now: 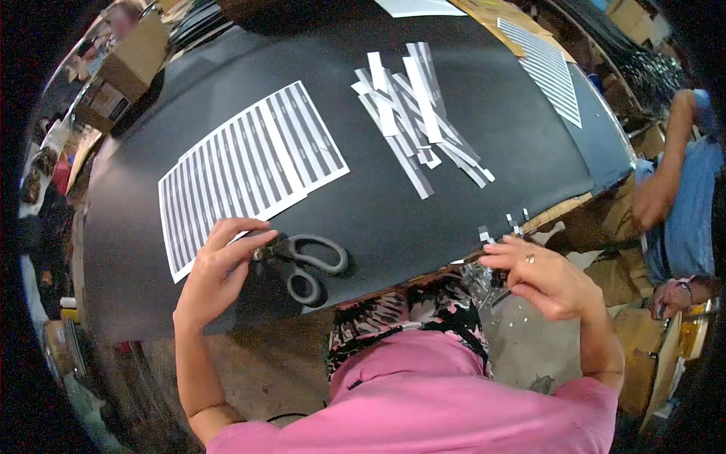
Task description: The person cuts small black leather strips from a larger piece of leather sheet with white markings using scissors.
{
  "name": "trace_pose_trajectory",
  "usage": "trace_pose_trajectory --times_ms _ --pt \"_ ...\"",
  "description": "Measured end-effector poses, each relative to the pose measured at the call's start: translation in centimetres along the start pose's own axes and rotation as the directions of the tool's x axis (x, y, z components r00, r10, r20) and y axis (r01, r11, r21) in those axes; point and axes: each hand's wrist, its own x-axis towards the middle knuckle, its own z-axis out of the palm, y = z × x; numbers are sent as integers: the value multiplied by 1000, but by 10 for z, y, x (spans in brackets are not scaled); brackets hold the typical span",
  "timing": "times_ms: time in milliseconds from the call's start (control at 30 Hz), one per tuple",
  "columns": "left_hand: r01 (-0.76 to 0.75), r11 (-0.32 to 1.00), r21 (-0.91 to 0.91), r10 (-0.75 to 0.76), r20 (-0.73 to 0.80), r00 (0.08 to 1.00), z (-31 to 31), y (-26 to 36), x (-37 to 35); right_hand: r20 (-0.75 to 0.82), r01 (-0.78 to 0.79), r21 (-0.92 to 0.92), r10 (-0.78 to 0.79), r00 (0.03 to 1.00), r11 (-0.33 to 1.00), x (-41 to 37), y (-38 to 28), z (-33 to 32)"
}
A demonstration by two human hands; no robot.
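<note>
1. Black tabletop holds grey-and-white striped paper sheets, left of centre, and loose paper strips, upper centre.
2. Left hand curls at black-handled scissors; grip unclear.
3. Right hand, well apart, bends near white scraps, lower right; grip unclear.

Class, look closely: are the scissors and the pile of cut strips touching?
Apart: the head view shows black tabletop between the scissors and the strips.

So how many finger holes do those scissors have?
2. The bigger loop is on the side away from the pink shirt. The smaller, rounder loop is on the side nearer it. Both handles of the scissors show, so neither hole is hidden.
</note>
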Motion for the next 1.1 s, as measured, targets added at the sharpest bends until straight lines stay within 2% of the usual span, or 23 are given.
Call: trace_pose_trajectory --times_ms 33,100,200,300,367,500,533,600,633,700,767,800,833,867,900,933,967,1000,1033,1100 --pt "-14 1000 -5 14 4 1000 2 4 5 -9 -13 -4 13 1000 1000 0 -1 -3" --pt "-157 986 58 160 -57 985 5 14 17 -222 -28 -57 15 975 998 7 -3 -5" --pt "-331 941 69 325 88 942 32 35 33 -286 -64 -82 38 957 995 13 16 1" --pt "-419 901 115 382 248 890 83 68 40 -330 -79 -74 50 942 994 8 25 8" --pt "-420 893 163 379 233 896 123 85 42 -329 -67 34 74 941 997 -2 27 15" --pt "-401 860 316 367 164 916 161 120 65 -288 -52 78 73 955 996 -19 26 22" --pt "-406 857 316 370 170 913 170 125 72 -327 -30 106 64 943 994 -22 26 24" --pt "-410 710 573 394 159 905 190 136 81 -366 -26 182 92 926 983 -32 24 17" --pt "-410 709 574 391 165 906 199 142 83 -397 -15 257 120 910 966 -37 24 12" --pt "-389 714 582 397 122 910 214 154 85 -577 27 214 104 810 977 -41 31 2" --pt "-372 757 537 376 108 920 224 165 84 -687 -69 277 247 683 958 -39 38 -10" --pt "-372 754 541 392 84 916 228 168 84 -689 -64 278 245 682 959 -33 42 -17" --pt "-372 750 547 408 59 911 228 169 85 -706 -144 318 335 624 937 -23 48 -25" --pt "-433 786 442 447 78 891 224 169 86 -718 -212 359 414 560 909 -13 53 -34" --pt "-474 758 449 486 96 868 223 168 88 -725 -192 351 396 563 916 -4 62 -42" --pt "-533 819 211 523 103 846 218 164 86 -711 -243 339 417 567 909 5 71 -51" --pt "-558 829 -40 559 96 824 211 160 83 -695 -293 324 436 571 900 15 80 -59" --pt "-561 803 -200 586 98 804 200 155 81 -714 -313 282 416 563 907 23 88 -65" --pt "-554 813 -180 575 93 813 182 149 81 -714 -292 276 398 576 916 28 94 -68" --pt "-602 757 -253 645 143 751 141 130 87 -744 -370 154 354 567 916 36 103 -72"
